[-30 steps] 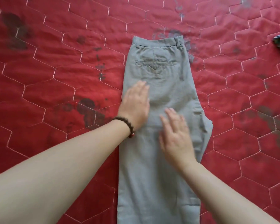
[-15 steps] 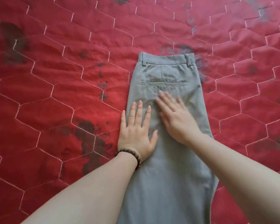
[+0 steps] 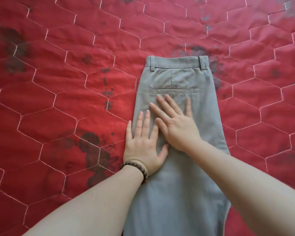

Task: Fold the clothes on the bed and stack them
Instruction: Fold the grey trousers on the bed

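Head view: I read this as the smoothing step. Grey trousers (image 3: 177, 150) lie folded lengthwise on the red quilted bed (image 3: 58, 99), waistband far, legs running near and out of frame. Left hand (image 3: 143, 143) lies flat on the trousers' left edge, fingers (image 3: 147, 121) straight and slightly spread, holding nothing. Right hand (image 3: 177, 126) lies flat just below the back pocket (image 3: 171, 90), fingers splayed, overlapping the left. Next, I judge: bring the legs up toward the waistband.
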### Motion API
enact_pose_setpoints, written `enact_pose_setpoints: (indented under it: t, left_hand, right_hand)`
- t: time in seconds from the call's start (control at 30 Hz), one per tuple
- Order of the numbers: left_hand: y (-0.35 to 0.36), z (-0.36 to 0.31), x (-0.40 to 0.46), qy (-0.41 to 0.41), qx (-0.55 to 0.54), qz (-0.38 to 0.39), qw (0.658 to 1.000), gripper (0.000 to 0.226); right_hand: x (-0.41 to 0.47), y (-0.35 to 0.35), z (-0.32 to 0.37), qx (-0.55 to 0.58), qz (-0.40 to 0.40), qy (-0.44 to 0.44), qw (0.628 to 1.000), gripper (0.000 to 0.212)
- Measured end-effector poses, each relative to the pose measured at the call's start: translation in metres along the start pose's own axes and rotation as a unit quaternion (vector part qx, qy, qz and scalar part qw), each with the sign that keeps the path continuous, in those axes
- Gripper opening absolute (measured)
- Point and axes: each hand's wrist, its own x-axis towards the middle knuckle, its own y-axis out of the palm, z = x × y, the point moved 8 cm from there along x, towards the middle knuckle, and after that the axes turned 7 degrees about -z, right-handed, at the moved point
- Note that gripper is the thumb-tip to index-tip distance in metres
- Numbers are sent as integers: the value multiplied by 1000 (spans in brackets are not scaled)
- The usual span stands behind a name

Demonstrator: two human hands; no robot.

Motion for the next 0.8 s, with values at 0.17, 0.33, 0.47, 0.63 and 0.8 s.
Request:
enact_pose_setpoints:
  t: [0.17,0.33,0.47,0.63,0.8]
  left_hand:
    - [1,1,1,-3,2,4,1000,82]
    - [-10,-2,-1,5,14,12,1000,66]
    - [-19,-32,-34,83,-18,3,996,54]
    - [-6,-29,-113,84,-59,50,993,60]
    - [-1,-1,-125,10,56,67,996,67]
  right_hand:
    - [-85,-27,-113,-140,12,244,960,55]
    - [-115,-24,29,-9,-58,120,991,57]
    - [-157,2,68,15,-13,149,989,57]
    - [-177,9,61,7,8,161,987,58]
    - [-240,1,-8,-99,62,268,956,60]
